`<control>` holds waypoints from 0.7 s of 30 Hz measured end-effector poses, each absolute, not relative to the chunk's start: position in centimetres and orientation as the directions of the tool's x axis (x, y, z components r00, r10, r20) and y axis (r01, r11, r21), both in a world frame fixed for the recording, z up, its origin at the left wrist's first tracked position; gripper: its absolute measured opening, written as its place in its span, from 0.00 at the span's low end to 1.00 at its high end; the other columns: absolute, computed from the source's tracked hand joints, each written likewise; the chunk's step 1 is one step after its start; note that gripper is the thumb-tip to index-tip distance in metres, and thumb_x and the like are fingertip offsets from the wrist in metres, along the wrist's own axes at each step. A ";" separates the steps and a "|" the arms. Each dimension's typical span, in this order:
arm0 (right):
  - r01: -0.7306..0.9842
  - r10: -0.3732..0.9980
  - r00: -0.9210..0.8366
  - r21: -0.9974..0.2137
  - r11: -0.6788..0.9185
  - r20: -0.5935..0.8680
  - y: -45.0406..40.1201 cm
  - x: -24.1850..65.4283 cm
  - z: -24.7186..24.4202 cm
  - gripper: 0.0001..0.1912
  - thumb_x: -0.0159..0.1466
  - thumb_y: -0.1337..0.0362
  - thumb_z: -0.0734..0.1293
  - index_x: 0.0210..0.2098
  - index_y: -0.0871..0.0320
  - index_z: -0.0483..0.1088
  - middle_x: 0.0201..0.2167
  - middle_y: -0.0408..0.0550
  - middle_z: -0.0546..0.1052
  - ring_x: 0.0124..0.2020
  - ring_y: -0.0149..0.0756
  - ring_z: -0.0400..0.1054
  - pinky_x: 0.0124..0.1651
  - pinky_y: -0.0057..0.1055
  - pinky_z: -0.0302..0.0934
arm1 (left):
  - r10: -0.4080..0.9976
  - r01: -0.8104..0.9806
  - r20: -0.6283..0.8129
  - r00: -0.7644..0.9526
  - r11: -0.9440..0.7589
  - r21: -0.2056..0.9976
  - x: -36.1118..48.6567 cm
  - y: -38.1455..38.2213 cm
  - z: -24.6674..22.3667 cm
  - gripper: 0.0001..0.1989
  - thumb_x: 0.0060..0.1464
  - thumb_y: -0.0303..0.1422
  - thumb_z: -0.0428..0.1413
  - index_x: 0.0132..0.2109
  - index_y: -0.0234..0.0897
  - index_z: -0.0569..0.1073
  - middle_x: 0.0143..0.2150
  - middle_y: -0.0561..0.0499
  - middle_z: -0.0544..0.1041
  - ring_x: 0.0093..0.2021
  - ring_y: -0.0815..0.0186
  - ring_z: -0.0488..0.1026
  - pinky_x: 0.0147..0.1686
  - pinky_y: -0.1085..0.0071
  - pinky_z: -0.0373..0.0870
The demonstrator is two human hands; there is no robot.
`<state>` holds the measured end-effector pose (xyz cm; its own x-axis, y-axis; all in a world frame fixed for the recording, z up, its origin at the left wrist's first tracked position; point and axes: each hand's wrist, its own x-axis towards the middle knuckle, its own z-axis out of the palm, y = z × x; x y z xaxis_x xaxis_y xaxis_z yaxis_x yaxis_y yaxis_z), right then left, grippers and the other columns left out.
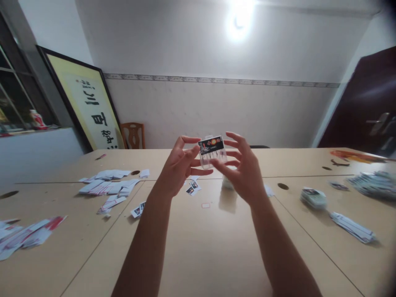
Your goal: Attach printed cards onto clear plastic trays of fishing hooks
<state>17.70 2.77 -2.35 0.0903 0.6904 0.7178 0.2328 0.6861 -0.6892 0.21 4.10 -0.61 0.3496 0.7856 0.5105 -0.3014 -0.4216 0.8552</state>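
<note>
A small clear plastic box [213, 152] with a black label bearing red and white print is held up above the table, with small dark items showing inside. My left hand [181, 169] grips its left side, thumb and fingers on the edge. On the right side, my right hand [239, 167] holds the same box, thumb at its lower front and fingers behind or beside it. Below the hands, small printed cards [193, 187] lie on the table [198, 247]. Behind my right hand stands a clear stack [228, 183], partly hidden.
Paper strips [108, 186] and more folded papers [27, 237] lie at left. At right are a stack of clear boxes [313, 198], a white bundle [352, 227] and a heap of packets [374, 184]. A wooden chair [133, 135] stands beyond the table.
</note>
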 end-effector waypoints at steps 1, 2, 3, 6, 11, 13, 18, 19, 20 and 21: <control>0.270 0.667 0.089 -0.663 0.698 0.739 2.8 17.1 -2.6 0.39 0.53 0.57 0.77 0.61 0.50 0.61 0.53 0.53 0.74 0.46 0.46 0.74 0.39 0.43 0.75 | 0.784 -0.302 0.518 0.342 -0.431 0.850 0.4 4.2 -0.7 0.18 0.59 0.43 0.60 0.49 0.41 0.63 0.44 0.48 0.80 0.38 0.59 0.82 0.37 0.60 0.82; 0.299 0.643 0.083 -0.634 0.713 0.761 2.8 16.6 -2.8 0.40 0.53 0.58 0.76 0.62 0.49 0.59 0.51 0.52 0.74 0.45 0.46 0.74 0.39 0.44 0.75 | 0.781 -0.298 0.525 0.337 -0.441 0.847 0.5 4.2 -0.8 0.19 0.59 0.43 0.60 0.49 0.41 0.63 0.44 0.48 0.79 0.36 0.60 0.81 0.36 0.61 0.82; 0.329 0.617 0.084 -0.606 0.724 0.783 2.9 16.2 -3.0 0.40 0.54 0.59 0.76 0.62 0.49 0.57 0.50 0.52 0.74 0.45 0.46 0.74 0.40 0.45 0.74 | 0.779 -0.293 0.531 0.332 -0.450 0.843 0.7 4.2 -0.9 0.19 0.59 0.44 0.60 0.49 0.41 0.63 0.42 0.49 0.79 0.35 0.61 0.81 0.36 0.62 0.82; 0.440 0.543 0.130 -0.539 0.718 0.830 3.1 15.6 -3.4 0.39 0.57 0.60 0.74 0.63 0.47 0.54 0.51 0.53 0.71 0.50 0.49 0.70 0.44 0.48 0.73 | 0.773 -0.294 0.546 0.322 -0.467 0.834 1.3 4.2 -0.9 0.19 0.59 0.45 0.60 0.49 0.41 0.63 0.38 0.52 0.78 0.31 0.65 0.79 0.35 0.63 0.81; 0.527 0.541 0.141 -0.526 0.668 0.829 3.0 16.0 -3.4 0.41 0.58 0.60 0.72 0.64 0.47 0.48 0.51 0.55 0.68 0.53 0.50 0.67 0.42 0.46 0.72 | 0.746 -0.313 0.551 0.375 -0.458 0.832 1.5 4.6 -1.1 0.22 0.59 0.48 0.58 0.54 0.44 0.63 0.42 0.51 0.77 0.31 0.66 0.79 0.39 0.60 0.80; 0.487 0.575 0.118 -0.552 0.677 0.809 3.4 16.7 -3.4 0.42 0.57 0.58 0.73 0.64 0.46 0.48 0.49 0.53 0.69 0.48 0.47 0.69 0.40 0.42 0.71 | 0.752 -0.262 0.527 0.396 -0.457 0.850 1.4 4.8 -1.2 0.25 0.59 0.49 0.58 0.58 0.46 0.62 0.46 0.48 0.78 0.38 0.62 0.80 0.45 0.57 0.79; 0.477 0.662 0.162 -0.645 0.597 0.732 7.3 22.6 -6.1 0.45 0.50 0.52 0.76 0.61 0.47 0.54 0.47 0.51 0.71 0.40 0.43 0.72 0.41 0.41 0.69 | 0.801 -0.105 0.523 0.289 -0.517 0.850 0.5 4.8 -0.9 0.25 0.57 0.48 0.60 0.57 0.44 0.65 0.54 0.41 0.77 0.53 0.52 0.77 0.57 0.50 0.70; 0.522 0.683 0.190 -0.662 0.538 0.705 8.3 24.7 -7.1 0.45 0.49 0.51 0.76 0.61 0.49 0.55 0.46 0.52 0.72 0.41 0.44 0.72 0.43 0.43 0.69 | 0.798 -0.106 0.539 0.269 -0.532 0.840 0.3 4.6 -0.7 0.24 0.57 0.47 0.61 0.55 0.42 0.66 0.53 0.41 0.78 0.53 0.52 0.77 0.58 0.49 0.70; 0.575 0.694 0.236 -0.674 0.464 0.680 9.3 27.0 -8.2 0.46 0.48 0.51 0.76 0.61 0.53 0.56 0.46 0.53 0.73 0.41 0.46 0.72 0.43 0.43 0.68 | 0.792 -0.114 0.556 0.253 -0.547 0.830 0.1 4.4 -0.5 0.22 0.57 0.46 0.61 0.53 0.41 0.67 0.50 0.42 0.79 0.52 0.52 0.78 0.57 0.50 0.71; 0.629 0.707 0.277 -0.679 0.379 0.651 10.1 29.5 -9.3 0.47 0.47 0.50 0.76 0.61 0.56 0.56 0.46 0.56 0.74 0.42 0.48 0.72 0.44 0.44 0.68 | 0.783 -0.124 0.576 0.235 -0.564 0.816 0.0 4.3 -0.2 0.21 0.57 0.45 0.61 0.51 0.41 0.68 0.46 0.43 0.81 0.50 0.52 0.79 0.55 0.51 0.72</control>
<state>29.54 10.06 -9.33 0.2767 0.7070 0.6509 0.6290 0.3788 -0.6789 -0.02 4.25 -0.24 0.2348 0.7828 0.5763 -0.1243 -0.5639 0.8165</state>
